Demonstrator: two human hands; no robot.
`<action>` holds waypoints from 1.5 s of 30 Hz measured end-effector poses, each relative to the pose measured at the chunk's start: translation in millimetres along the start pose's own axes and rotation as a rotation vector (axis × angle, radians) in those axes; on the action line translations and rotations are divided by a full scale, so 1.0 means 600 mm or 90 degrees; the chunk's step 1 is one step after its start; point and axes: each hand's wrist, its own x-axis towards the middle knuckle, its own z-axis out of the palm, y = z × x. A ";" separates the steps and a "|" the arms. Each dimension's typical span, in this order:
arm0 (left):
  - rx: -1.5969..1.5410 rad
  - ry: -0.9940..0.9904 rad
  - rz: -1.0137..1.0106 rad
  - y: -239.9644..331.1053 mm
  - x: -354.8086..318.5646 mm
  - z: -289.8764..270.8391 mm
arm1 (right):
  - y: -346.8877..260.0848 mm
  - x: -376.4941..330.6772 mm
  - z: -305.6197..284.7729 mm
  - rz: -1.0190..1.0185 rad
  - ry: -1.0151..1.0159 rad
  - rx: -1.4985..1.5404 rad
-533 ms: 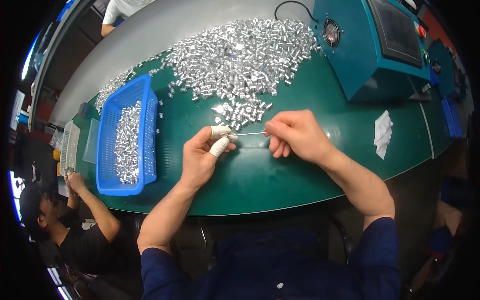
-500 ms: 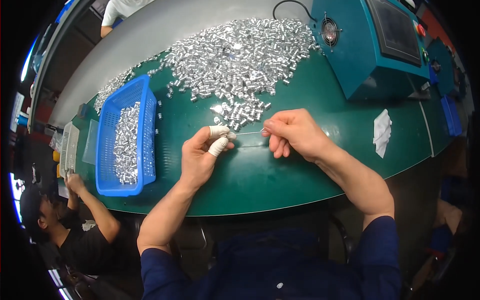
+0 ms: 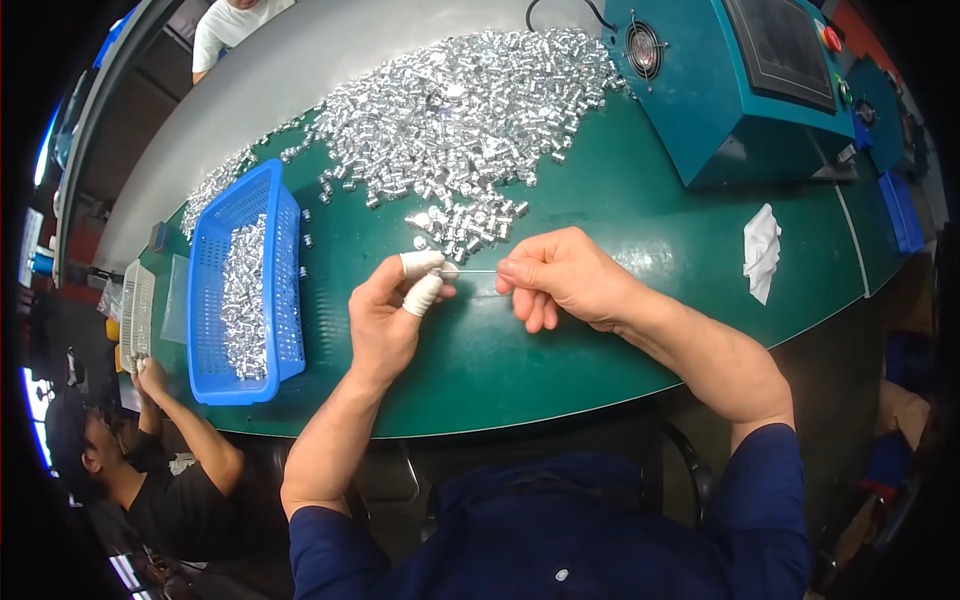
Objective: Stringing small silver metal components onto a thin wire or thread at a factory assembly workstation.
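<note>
The person wears navy short sleeves [image 3: 755,495], with whitish finger cots [image 3: 421,294] on the left hand [image 3: 385,318].

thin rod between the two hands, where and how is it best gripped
The thin rod is probably best pinched at its right end, coming from the right, as the right hand does: it runs roughly straight from side to side, looks too slender for more than a small pinch, and the left hand crowds its left end.
</note>
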 end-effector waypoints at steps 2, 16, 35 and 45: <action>-0.070 -0.002 -0.057 0.000 0.005 -0.008 | -0.005 -0.003 0.001 -0.010 -0.001 0.007; -0.181 -0.010 -0.200 0.004 0.002 -0.021 | -0.010 -0.010 -0.026 -0.674 0.153 -0.629; -0.129 -0.046 -0.155 -0.004 0.001 -0.010 | 0.003 -0.002 -0.012 -0.567 0.172 -0.493; -0.047 -0.036 -0.033 0.001 -0.009 -0.003 | 0.002 -0.006 -0.033 0.086 -0.125 0.064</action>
